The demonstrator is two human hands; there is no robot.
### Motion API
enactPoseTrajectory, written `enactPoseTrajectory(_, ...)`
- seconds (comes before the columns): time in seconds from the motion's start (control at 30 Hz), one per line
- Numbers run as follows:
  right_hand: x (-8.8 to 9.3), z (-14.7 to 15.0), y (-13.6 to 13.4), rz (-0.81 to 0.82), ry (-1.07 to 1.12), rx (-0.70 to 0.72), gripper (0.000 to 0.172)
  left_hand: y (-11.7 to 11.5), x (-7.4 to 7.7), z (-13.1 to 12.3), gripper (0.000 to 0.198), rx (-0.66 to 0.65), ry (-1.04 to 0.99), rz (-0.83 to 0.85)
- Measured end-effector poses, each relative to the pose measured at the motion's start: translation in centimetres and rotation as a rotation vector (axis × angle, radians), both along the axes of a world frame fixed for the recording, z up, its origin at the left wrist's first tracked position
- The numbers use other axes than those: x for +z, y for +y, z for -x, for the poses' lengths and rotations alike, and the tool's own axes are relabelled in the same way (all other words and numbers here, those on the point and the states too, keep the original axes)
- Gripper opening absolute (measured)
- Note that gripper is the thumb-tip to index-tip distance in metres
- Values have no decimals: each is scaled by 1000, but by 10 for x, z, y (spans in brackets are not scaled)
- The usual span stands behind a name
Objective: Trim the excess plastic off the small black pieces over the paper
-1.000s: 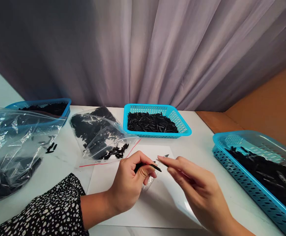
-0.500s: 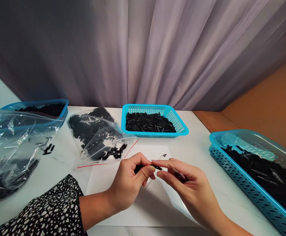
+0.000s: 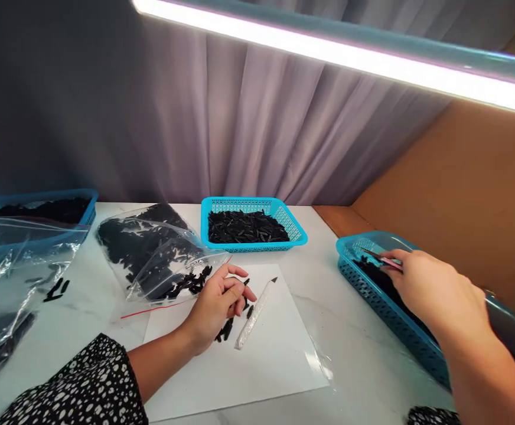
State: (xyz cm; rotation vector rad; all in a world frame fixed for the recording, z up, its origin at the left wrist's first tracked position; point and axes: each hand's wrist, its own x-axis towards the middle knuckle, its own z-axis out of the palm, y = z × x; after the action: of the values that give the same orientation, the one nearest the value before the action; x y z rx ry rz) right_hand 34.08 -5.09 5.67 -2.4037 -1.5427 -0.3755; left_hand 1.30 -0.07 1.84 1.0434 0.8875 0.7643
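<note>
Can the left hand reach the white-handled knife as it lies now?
Probably yes: the left hand is close beside the knife, nothing covers its handle, and the small black pieces nearby seem no obstacle.

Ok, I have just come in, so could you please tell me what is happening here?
A person is handling small dark pieces with bare hands. The right hand holds a slim pink tool at the blue basket on the right. The left hand is over a white sheet, where black pieces and a pointed tool lie. Whether the left grips anything is unclear.
</note>
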Motion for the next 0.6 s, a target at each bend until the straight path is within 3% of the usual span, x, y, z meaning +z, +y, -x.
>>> enactPoseTrajectory(0.07, -13, 3, 3, 66, 44, 20, 28, -3, 1, 0, 23, 9, 13, 12)
enactPoseTrajectory(0.2, -51, 48, 16, 107, 248, 415, 42, -5, -2, -2, 26, 20, 36, -9)
enactPoseTrajectory(0.33, -80, 86, 18, 166, 153, 405, 40, -3, -7, -2, 25, 7, 62, -83)
enactPoseTrajectory(0.47, -81, 94, 13, 33, 49, 492, 31, -2, -8, -1, 23, -2, 67, -124)
enactPoseTrajectory(0.6, -66, 106, 11, -81, 405, 621, 40, -2, -6, -1, 21, -5, 59, -163)
